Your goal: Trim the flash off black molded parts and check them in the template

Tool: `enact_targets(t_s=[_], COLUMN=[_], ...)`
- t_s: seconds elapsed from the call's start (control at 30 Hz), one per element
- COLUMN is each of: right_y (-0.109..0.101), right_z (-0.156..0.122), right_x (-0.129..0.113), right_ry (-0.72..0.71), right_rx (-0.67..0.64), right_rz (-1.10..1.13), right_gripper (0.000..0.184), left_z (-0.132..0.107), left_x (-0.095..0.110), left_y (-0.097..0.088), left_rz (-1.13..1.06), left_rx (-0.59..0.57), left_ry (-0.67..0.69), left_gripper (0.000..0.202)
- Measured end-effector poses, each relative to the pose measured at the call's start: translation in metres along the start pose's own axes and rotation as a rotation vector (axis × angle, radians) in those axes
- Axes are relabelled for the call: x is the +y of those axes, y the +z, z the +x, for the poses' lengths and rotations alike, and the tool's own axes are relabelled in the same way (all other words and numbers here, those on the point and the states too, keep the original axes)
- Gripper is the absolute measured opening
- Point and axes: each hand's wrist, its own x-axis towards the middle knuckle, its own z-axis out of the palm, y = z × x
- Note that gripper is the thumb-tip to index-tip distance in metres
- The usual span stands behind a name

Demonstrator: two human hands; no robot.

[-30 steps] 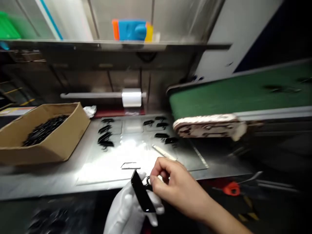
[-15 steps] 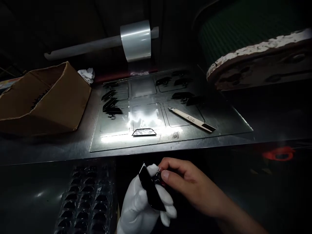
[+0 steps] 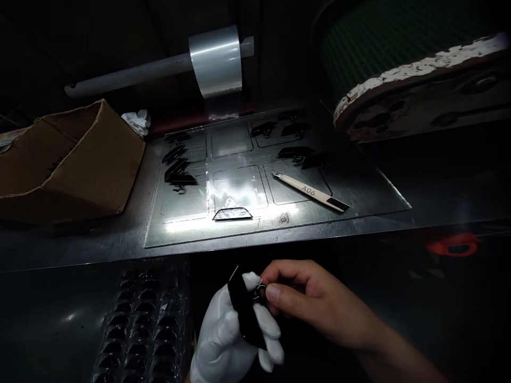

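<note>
My left hand (image 3: 227,340), in a white glove, grips a glossy black plastic part (image 3: 244,314) below the table's front edge. My bare right hand (image 3: 307,303) pinches a small fitting at the top of that same part, thumb and forefinger pressed together. Both hands are low in the middle of the view. Ahead on the table lies a clear template sheet (image 3: 359,186) with outlined cells. Several black parts (image 3: 178,170) rest on its left cells and more black parts (image 3: 295,151) on its right cells.
A cream craft knife marked A06 (image 3: 309,191) lies on the sheet. A cardboard box (image 3: 72,159) of black parts stands at left. A film roll (image 3: 215,58) hangs on a rod behind. A conveyor end (image 3: 419,85) is at right, a blister tray (image 3: 139,324) at lower left.
The view tilted down from the shelves and became dark. Both hands stayed together on the black part, dropping from the table edge to below it.
</note>
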Motion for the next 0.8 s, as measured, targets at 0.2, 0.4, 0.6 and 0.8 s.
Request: enact_targets(t_s=[0.2,0.4,0.6,0.8], right_y=[0.005,0.006,-0.003,-0.008], right_z=[0.002,-0.003,0.0,0.002], right_x=[0.002,0.004,-0.013,-0.017], right_ry=[-0.007,-0.083,-0.62,-0.606], right_rx=[-0.019,0.019,-0.047,-0.171], right_rz=[0.028,-0.043,-0.801,-0.916], right_gripper=[0.033,0.022,0.025,0.029], left_z=[-0.003,-0.004,-0.012,-0.014], left_x=[0.002,0.005,0.01,0.0], left_y=[0.001,-0.001,-0.014,-0.012], left_rz=[-0.012,0.011,-0.031,0.056], left_rx=[-0.007,0.072,0.299,0.091], left_ry=[-0.003,-0.024,-0.141,0.009], left_gripper=[0.042,0.05,0.074,0.043])
